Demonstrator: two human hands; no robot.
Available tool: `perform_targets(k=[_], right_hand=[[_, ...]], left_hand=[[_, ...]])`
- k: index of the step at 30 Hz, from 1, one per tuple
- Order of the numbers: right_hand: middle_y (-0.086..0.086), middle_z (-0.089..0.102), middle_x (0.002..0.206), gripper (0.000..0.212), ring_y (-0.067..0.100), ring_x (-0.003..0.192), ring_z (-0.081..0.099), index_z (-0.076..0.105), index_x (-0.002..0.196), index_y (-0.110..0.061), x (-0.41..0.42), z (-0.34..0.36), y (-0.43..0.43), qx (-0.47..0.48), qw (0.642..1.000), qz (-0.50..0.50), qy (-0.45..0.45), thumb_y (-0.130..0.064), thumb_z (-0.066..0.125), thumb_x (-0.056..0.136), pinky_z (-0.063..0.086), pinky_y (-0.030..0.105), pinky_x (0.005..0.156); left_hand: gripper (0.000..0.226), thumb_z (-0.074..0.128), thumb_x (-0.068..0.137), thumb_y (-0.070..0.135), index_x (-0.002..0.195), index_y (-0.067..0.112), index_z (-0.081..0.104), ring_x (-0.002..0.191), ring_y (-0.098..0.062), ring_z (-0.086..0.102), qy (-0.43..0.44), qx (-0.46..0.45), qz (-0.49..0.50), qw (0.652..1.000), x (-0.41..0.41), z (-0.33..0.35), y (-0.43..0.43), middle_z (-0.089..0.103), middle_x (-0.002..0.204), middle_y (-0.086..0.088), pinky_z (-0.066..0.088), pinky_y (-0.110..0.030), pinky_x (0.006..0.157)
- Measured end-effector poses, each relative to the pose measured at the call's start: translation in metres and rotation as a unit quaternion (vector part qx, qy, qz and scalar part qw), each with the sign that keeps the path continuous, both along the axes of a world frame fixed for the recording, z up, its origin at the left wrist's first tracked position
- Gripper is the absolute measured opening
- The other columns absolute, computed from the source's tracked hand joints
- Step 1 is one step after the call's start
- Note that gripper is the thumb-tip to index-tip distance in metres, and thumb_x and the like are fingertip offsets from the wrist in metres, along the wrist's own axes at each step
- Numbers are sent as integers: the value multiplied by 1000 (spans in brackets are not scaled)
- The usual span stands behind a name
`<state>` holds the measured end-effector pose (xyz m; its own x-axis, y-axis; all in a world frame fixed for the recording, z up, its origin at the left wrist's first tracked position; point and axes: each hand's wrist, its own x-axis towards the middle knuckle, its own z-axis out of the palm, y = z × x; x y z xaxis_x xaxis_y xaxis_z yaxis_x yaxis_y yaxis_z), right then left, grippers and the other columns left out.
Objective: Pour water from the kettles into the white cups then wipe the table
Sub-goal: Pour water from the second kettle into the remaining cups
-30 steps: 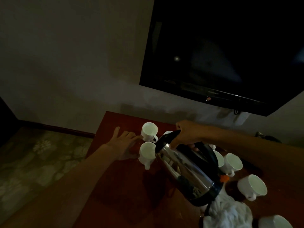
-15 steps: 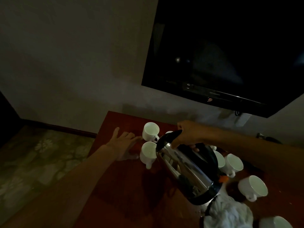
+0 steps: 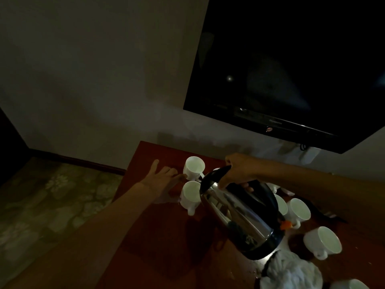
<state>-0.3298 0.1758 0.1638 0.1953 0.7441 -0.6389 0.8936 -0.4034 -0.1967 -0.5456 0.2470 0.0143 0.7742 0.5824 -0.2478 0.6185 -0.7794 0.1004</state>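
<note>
the tilted kettle (image 3: pixel 239 215) is gripped by the curled right hand (image 3: pixel 239 170), spout at the nearer white cup (image 3: pixel 191 195); the left hand (image 3: pixel 160 180) is laid flat, fingers straight, beside it. water could be spilled by overtilting.

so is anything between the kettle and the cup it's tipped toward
Nothing visible. The kettle, gripped by the right hand, tilts with its spout end right at the open rim of the nearer cup. The left hand lies flat on the table left of that cup, clear of its mouth.
</note>
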Motion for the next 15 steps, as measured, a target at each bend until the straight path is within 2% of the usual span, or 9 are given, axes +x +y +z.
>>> perform_targets(k=[5, 10, 15], right_hand=[[7, 57, 63, 40, 13, 39, 49, 55, 112, -4, 4, -1, -1, -3, 1000, -15, 8, -20, 79, 85, 43, 22, 38], [12, 62, 75, 45, 14, 44, 50, 49, 114, -11, 15, 3, -13, 32, 998, -36, 38, -24, 81, 85, 45, 24, 42], [6, 58, 58, 42, 12, 38, 47, 51, 106, -12, 35, 11, -40, 105, 987, -96, 74, -26, 83, 82, 43, 22, 39]], left_hand=[[83, 49, 93, 63, 158, 31, 9, 148, -23, 18, 1, 3, -7, 1000, -4, 1, 3, 29, 156, -4, -8, -65, 117], [83, 50, 92, 63, 158, 30, 10, 147, -22, 20, -10, -2, -10, 1000, 0, -2, 1, 31, 154, -3, -8, -64, 115], [83, 47, 92, 64, 157, 32, 7, 148, -22, 18, 0, 1, -8, 1000, 7, 5, 4, 28, 157, -3, -9, -64, 116]])
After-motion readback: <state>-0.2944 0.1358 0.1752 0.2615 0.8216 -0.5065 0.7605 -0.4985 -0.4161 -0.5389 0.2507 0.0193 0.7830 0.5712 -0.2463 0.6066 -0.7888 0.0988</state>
